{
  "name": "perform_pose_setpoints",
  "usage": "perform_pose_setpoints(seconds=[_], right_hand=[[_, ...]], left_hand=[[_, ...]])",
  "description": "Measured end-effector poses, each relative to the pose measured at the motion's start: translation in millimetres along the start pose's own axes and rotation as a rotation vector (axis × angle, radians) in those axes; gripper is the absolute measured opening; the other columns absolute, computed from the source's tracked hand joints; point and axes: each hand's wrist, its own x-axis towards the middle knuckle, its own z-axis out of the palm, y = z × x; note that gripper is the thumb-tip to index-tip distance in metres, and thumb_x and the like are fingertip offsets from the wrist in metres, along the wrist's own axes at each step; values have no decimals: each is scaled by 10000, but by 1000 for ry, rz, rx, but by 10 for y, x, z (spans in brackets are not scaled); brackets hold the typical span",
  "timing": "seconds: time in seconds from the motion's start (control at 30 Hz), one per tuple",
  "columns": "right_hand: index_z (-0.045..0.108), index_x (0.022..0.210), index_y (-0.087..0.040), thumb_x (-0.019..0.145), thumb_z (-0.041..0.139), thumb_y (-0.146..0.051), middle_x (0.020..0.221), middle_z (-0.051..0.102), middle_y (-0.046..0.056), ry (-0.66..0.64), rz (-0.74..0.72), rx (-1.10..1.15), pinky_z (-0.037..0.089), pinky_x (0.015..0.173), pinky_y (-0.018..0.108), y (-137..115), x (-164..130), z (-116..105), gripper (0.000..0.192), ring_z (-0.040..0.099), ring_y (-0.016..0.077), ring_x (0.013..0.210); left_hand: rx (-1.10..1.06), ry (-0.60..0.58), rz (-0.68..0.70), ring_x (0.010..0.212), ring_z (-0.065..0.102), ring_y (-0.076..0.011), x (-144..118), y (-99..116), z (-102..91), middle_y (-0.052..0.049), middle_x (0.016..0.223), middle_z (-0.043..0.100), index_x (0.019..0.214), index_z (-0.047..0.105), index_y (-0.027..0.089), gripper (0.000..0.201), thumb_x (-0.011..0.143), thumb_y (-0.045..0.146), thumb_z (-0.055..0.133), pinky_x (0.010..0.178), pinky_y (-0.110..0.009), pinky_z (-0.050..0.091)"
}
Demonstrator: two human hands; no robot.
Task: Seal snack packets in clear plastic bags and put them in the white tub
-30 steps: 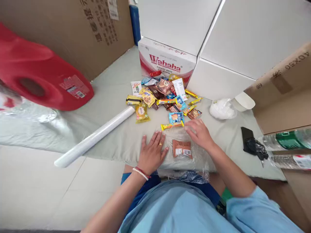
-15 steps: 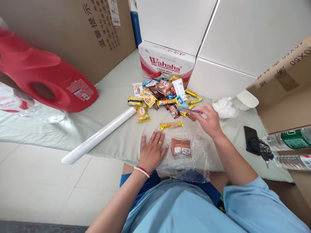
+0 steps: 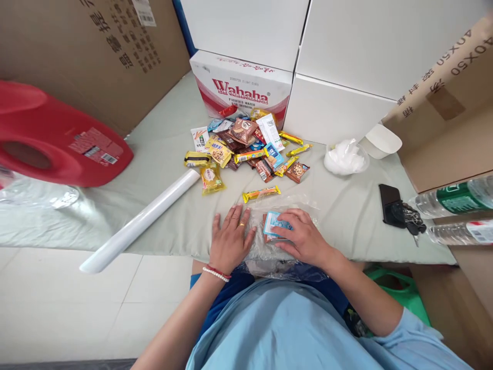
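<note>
My left hand lies flat on the cloth with its fingers stretched out, at the left edge of a clear plastic sheet. With its fingers bent, my right hand grips a light-blue snack packet over the sheet. Beneath that packet is a brown snack packet, mostly covered. A yellow snack bar rests just beyond the sheet. Farther back, a heap of mixed wrapped snacks leans toward a white-and-red Wahaha carton.
On the left are a white roll and a large red jug. To the right stand a bowl with white plastic, a white container, a black case with keys and clear bottles. White boxes rise behind.
My right hand has come down and toward me from beside the heap, bringing the blue packet over the brown one. My left hand stays flat on the cloth. The view has shifted slightly.
</note>
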Motion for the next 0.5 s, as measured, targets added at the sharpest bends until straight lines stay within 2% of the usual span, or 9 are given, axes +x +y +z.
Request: perform_pose_setpoints(seconds=[0.07,0.13,0.2,0.27,0.3,0.37,0.43,0.5], right_hand=[[746,1172,-253,980,644,-275,1322,626,108,-49,-40,39,427,1089,486,80,74,64,219,485,293,1301],[749,1152,-263,990,620,-242,1307,642,96,-69,-44,86,437,1086,478,160,85,136,208,516,271,1283],[738,1182,-277,1009,607,-271,1320,648,91,-77,-38,116,413,1119,509,218,38,162,218,525,269,1306],[701,1266,-286,1025,597,-332,1421,606,106,-82,-35,123,344,1179,580,236,-48,102,267,488,289,1390],[664,1331,-284,1028,595,-376,1488,559,122,-78,-32,132,302,1203,613,228,-104,37,324,457,302,1435],[544,1477,-269,1015,596,-493,1592,449,160,-60,-19,179,248,1235,640,179,-243,-142,516,403,322,1492],[414,1577,-238,952,622,-635,1623,392,192,-49,-21,239,250,1252,625,98,-421,-326,769,382,337,1509],[360,1613,-227,867,674,-719,1620,395,198,-101,-41,229,247,1259,633,7,-627,-436,947,363,360,1518]], left_hand=[[9,6,-19,1539,382,-335,-16,-28,-8,-136,1656,411,1552,488,209,534,1067,409,387,1236,-655,241],[21,1,-49,1534,381,-361,-36,-68,-12,-120,1636,451,1531,519,243,505,1070,392,378,1221,-706,218],[23,3,-88,1531,380,-385,-72,-120,-21,-128,1622,471,1521,529,253,495,1069,388,380,1205,-742,210],[-8,52,-92,1546,350,-391,-139,-180,-60,-164,1646,424,1539,500,231,511,1059,383,412,1202,-721,251],[-40,84,-57,1561,324,-382,-187,-211,-95,-177,1666,385,1561,465,228,531,1049,369,439,1210,-697,267],[-134,108,117,1585,283,-345,-305,-273,-191,-170,1694,331,1612,361,251,613,1018,318,494,1242,-647,264],[-231,32,356,1588,287,-305,-435,-332,-291,-145,1702,323,1641,270,277,722,968,254,533,1275,-615,227],[-252,-95,517,1583,301,-302,-547,-387,-352,-132,1701,330,1628,298,284,772,905,179,549,1283,-615,205]])
